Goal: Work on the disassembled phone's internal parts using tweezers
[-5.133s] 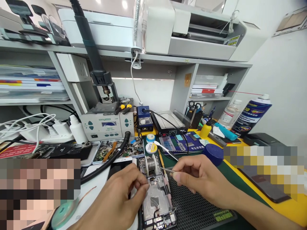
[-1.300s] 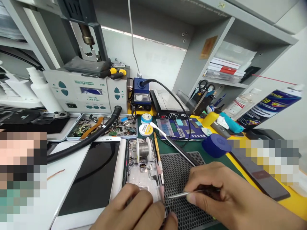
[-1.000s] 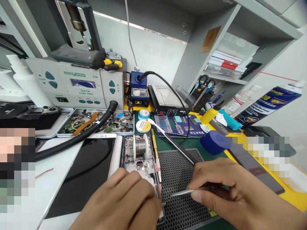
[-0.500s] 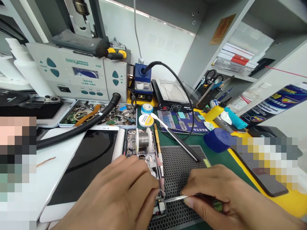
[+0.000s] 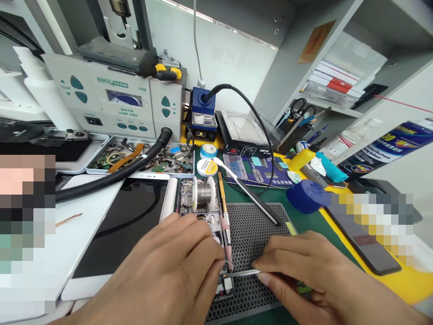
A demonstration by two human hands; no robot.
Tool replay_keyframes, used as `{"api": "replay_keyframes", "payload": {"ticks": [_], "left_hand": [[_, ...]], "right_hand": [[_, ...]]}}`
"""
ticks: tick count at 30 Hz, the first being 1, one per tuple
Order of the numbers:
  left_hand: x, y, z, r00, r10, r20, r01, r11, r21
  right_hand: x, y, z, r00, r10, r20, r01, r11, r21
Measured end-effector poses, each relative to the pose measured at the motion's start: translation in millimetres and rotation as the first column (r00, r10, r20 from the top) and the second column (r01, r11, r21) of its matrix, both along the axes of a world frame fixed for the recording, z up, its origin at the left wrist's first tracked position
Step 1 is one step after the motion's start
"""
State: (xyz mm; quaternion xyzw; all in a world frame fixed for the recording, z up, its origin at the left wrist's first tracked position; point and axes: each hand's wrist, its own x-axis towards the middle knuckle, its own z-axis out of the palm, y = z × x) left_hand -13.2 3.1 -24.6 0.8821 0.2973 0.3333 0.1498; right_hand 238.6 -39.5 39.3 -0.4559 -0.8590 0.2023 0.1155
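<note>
An opened phone [image 5: 214,221] with bare inner parts lies on the perforated mat, partly hidden under my left hand. My left hand [image 5: 176,262] is closed over it in a pinch, and a thin silvery wire [image 5: 229,263] pokes out from the fingertips. My right hand [image 5: 294,271] grips metal tweezers [image 5: 244,273] between thumb and fingers. Their tips point left and reach the lower right edge of the phone, near a small white part [image 5: 228,283]. On the phone's upper end stands a spool of solder wire [image 5: 204,193]. Alongside lies a gold-handled pen-like tool [image 5: 222,196].
A black perforated mat [image 5: 257,234] lies under the work. To the left are a white phone [image 5: 128,225], a thick black hose [image 5: 111,187] and a tray of circuit boards [image 5: 142,169]. A black-and-white brush [image 5: 250,193] and blue tape roll [image 5: 306,197] lie right.
The camera view has shifted slightly. The tweezers' tips sit a little higher along the phone's edge, and both hands keep their grips.
</note>
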Motion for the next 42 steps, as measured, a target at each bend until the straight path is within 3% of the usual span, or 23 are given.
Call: {"api": "replay_keyframes", "payload": {"ticks": [13,16,18,22,25,27,30,37,42], "left_hand": [[11.7,1.1,5.7,0.997,0.062,0.044,-0.061,0.998,-0.031],[13.6,1.5,2.4,0.997,0.059,0.046,-0.057,0.998,-0.041],[11.2,0.8,-1.2,0.998,0.043,0.053,-0.041,0.998,-0.042],[-0.3,-3.0,-4.9,0.993,-0.037,0.112,0.041,0.999,-0.034],[-8.0,-7.1,-3.5,0.996,-0.033,0.08,0.04,0.996,-0.083],[-9.9,-9.1,-2.7,0.998,-0.014,0.059,0.021,0.992,-0.123],[-8.8,-9.5,-2.5,0.996,-0.012,0.084,0.026,0.986,-0.164],[-7.9,-8.8,0.5,0.994,0.004,0.113,0.017,0.982,-0.191],[-6.8,-9.3,3.3,0.993,0.019,0.119,0.006,0.978,-0.206]], "right_hand": [[1.5,-6.0,-3.1,0.999,0.024,0.021,-0.026,0.995,0.094],[4.5,-5.3,-3.4,0.998,-0.049,-0.032,0.048,0.998,-0.04],[5.4,-3.8,-3.4,0.983,-0.167,-0.07,0.154,0.973,-0.17],[1.3,2.1,-3.6,0.904,-0.398,-0.159,0.297,0.849,-0.437],[-4.1,6.8,-2.9,0.859,-0.465,-0.214,0.252,0.748,-0.614],[-6.8,8.2,-2.3,0.843,-0.486,-0.23,0.234,0.716,-0.658],[-8.4,7.9,-2.7,0.843,-0.485,-0.231,0.245,0.73,-0.638],[-8.9,2.1,-5.1,0.896,-0.389,-0.216,0.282,0.873,-0.398],[-8.2,-0.2,-3.4,0.909,-0.343,-0.237,0.27,0.917,-0.293]]}}
